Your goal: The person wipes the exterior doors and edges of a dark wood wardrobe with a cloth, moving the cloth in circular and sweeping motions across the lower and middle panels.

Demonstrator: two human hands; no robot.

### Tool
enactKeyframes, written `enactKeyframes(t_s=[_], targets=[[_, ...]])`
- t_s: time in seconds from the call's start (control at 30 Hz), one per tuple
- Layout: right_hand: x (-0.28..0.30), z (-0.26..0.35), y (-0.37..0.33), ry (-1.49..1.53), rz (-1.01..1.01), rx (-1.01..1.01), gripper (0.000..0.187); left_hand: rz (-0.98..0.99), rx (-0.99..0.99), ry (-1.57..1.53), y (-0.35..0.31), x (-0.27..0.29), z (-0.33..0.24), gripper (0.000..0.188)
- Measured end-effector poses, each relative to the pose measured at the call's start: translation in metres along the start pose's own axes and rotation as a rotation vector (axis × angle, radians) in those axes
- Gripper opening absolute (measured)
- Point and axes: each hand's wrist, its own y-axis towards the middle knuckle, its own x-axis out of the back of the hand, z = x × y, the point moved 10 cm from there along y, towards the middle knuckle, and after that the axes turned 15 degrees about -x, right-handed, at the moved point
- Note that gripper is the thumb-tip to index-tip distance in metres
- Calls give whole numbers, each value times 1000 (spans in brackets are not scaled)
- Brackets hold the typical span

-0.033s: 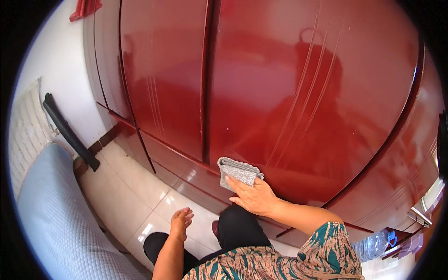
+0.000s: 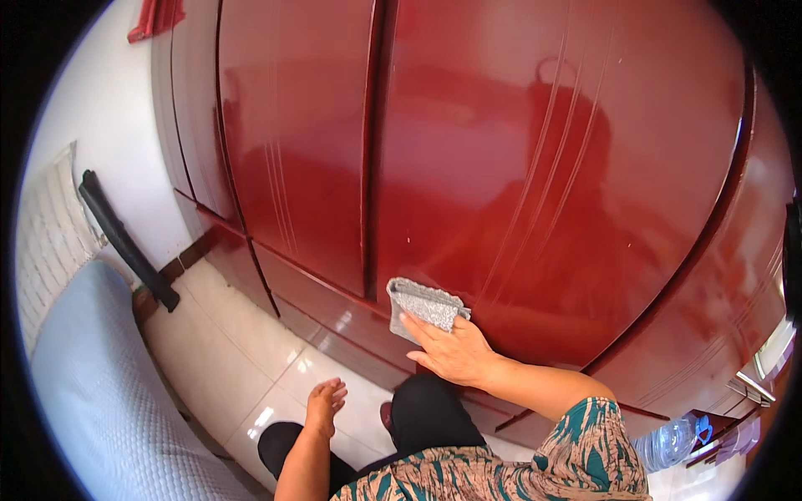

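Observation:
A folded grey cloth (image 2: 424, 307) lies flat against the lower left corner of a glossy dark red wardrobe door (image 2: 493, 167). My right hand (image 2: 455, 349) presses on it, fingers stretched over the cloth and thumb below. Part of the cloth is hidden under the fingers. My left hand (image 2: 324, 404) hangs over the floor in front of my knees, fingers loosely bent and a little apart, with nothing in it.
Left of me is a bed edge with a light blue quilted cover (image 2: 100, 367). A long black tube-like object (image 2: 125, 238) leans by the white wall. Drawer fronts (image 2: 334, 321) run below the doors. At lower right stands a clear plastic bottle (image 2: 668, 442) with a blue handle.

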Motion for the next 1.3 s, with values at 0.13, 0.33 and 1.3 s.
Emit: enactKeyframes(t_s=[0.13, 0.33, 1.3], targets=[[93, 1, 75, -91, -232, -84, 56, -18, 8, -13, 2, 16, 7, 26], [263, -27, 143, -490, -875, -138, 51, 45, 27, -6, -2, -14, 2, 31], [316, -86, 52, -613, -852, -439, 61, 18, 26, 20, 7, 5, 11, 32]])
